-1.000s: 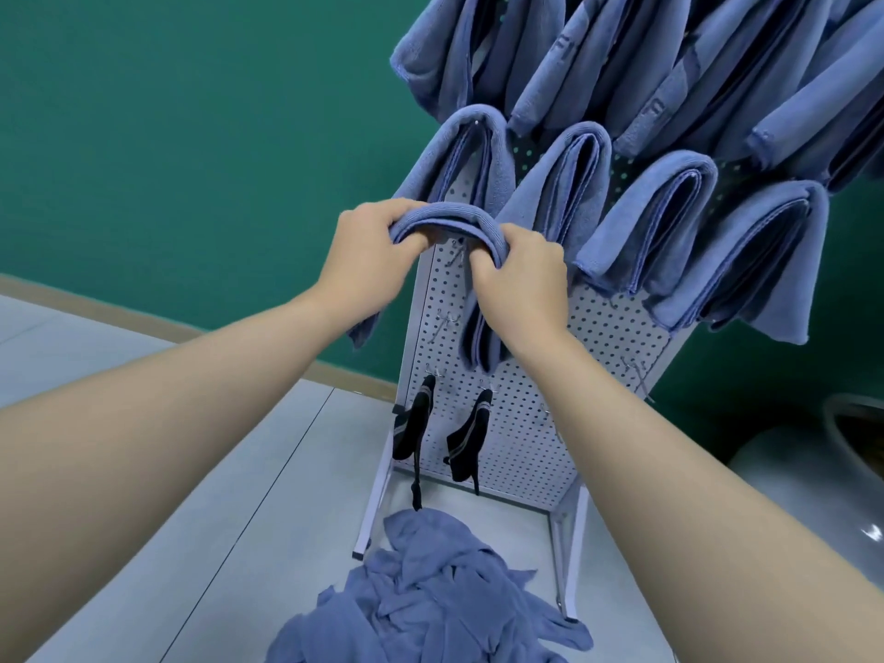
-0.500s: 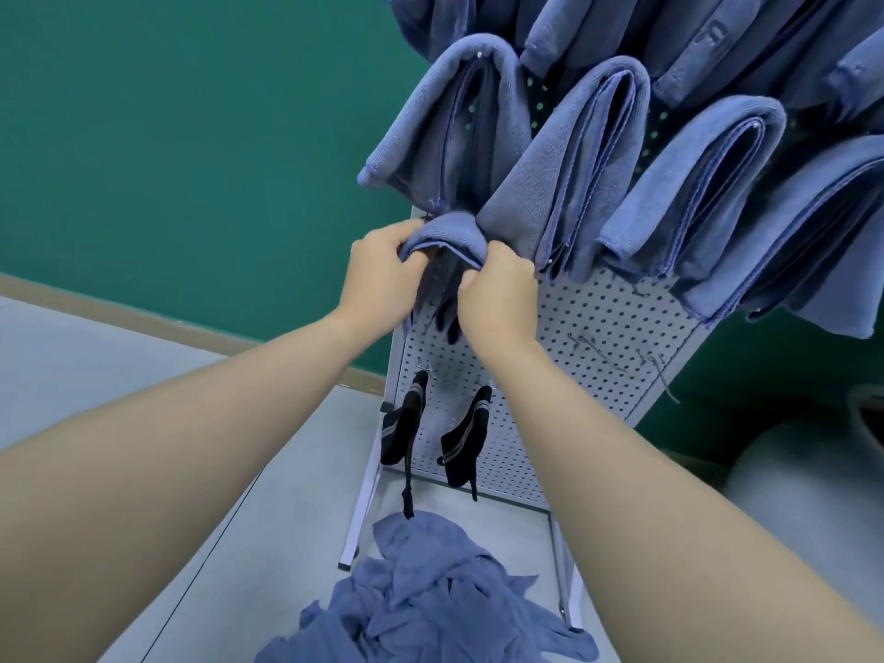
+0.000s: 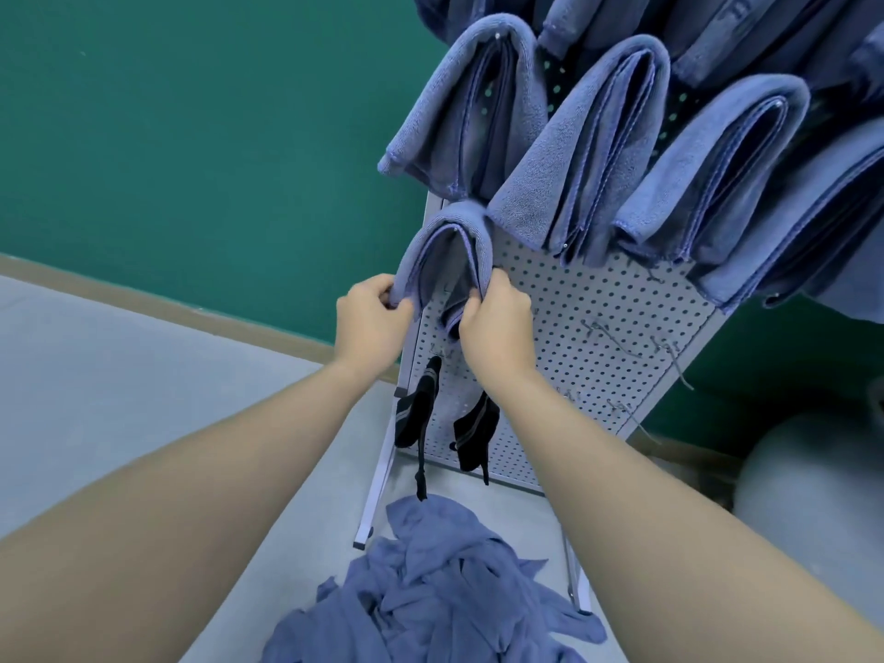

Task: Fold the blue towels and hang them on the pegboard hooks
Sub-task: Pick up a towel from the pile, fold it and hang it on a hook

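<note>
Both hands, left hand (image 3: 370,323) and right hand (image 3: 497,327), pinched a folded towel (image 3: 445,251) draped mid-frame on the pegboard (image 3: 598,327); several towels (image 3: 588,150) hung above, while a pile (image 3: 430,590) waited at bottom centre.

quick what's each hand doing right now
Left hand: grips the folded towel's left side.
Right hand: grips its right side.

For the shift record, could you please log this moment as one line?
step: hanging | folded towel draped over hook | left hand grips left side | right hand grips right side | unfolded pile remains below pegboard
</note>
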`<state>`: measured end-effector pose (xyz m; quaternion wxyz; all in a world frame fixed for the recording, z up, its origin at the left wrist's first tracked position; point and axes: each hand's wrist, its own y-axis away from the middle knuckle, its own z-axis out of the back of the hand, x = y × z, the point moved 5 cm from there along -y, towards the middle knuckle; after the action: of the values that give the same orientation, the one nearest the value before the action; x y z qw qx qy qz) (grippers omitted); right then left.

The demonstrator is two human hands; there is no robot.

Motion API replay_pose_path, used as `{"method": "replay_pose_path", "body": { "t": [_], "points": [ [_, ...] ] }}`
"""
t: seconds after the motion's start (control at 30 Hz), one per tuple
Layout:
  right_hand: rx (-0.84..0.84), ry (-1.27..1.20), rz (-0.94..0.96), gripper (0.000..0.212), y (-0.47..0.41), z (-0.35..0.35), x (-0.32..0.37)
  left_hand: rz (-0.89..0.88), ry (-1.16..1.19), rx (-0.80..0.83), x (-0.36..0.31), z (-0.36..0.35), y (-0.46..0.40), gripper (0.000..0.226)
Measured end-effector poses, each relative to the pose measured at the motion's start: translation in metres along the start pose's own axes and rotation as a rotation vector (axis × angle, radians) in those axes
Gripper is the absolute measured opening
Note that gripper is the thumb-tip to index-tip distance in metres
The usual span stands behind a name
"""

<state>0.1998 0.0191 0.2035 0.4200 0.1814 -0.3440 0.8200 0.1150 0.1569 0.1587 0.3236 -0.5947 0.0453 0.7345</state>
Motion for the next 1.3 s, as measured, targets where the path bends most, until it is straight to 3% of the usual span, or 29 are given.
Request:
{"method": "replay_pose_path", "body": {
  "t": [0.23, 0.37, 0.5, 0.57, 0.63, 0.77, 0.87, 1.03, 1.13, 1.23, 1.3],
  "points": [
    [0.131, -0.025, 0.087, 0.04, 0.068, -0.018, -0.021, 0.096, 0.005, 0.013, 0.057, 0.003, 0.056, 0.026],
    [0.146, -0.021, 0.139, 0.04, 0.118, -0.032, -0.061, 0.166, -0.086, 0.077, 0.093, 0.0, 0.092, 0.023],
    [0.306, 0.027, 0.14, 0.034, 0.165, -0.059, -0.126, 0.196, -0.188, 0.254, 0.128, -0.02, 0.128, 0.015],
    [0.387, 0.022, 0.064, 0.038, 0.185, -0.069, -0.16, 0.355, -0.159, 0.383, 0.156, -0.037, 0.153, 0.016],
    [0.468, 0.027, -0.03, 0.042, 0.201, -0.077, -0.185, 0.504, -0.154, 0.565, 0.186, -0.056, 0.183, 0.025],
    [0.679, 0.099, -0.117, 0.047, 0.233, -0.098, -0.226, 0.478, -0.31, 0.78, 0.229, -0.079, 0.227, 0.049],
    [0.741, 0.105, -0.136, 0.05, 0.25, -0.109, -0.243, 0.441, -0.372, 0.785, 0.243, -0.09, 0.237, 0.016],
    [0.743, 0.108, -0.199, 0.055, 0.253, -0.122, -0.253, 0.481, -0.361, 0.692, 0.245, -0.106, 0.246, 0.044],
    [0.736, 0.093, -0.253, 0.06, 0.249, -0.124, -0.258, 0.471, -0.37, 0.583, 0.237, -0.102, 0.238, 0.038],
    [0.713, 0.104, -0.263, 0.073, 0.238, -0.124, -0.255, 0.302, -0.3, 0.518, 0.209, -0.095, 0.217, 0.02],
    [0.654, 0.114, -0.23, 0.08, 0.229, -0.121, -0.243, 0.151, -0.24, 0.563, 0.185, -0.095, 0.208, 0.016]
  ]
}}
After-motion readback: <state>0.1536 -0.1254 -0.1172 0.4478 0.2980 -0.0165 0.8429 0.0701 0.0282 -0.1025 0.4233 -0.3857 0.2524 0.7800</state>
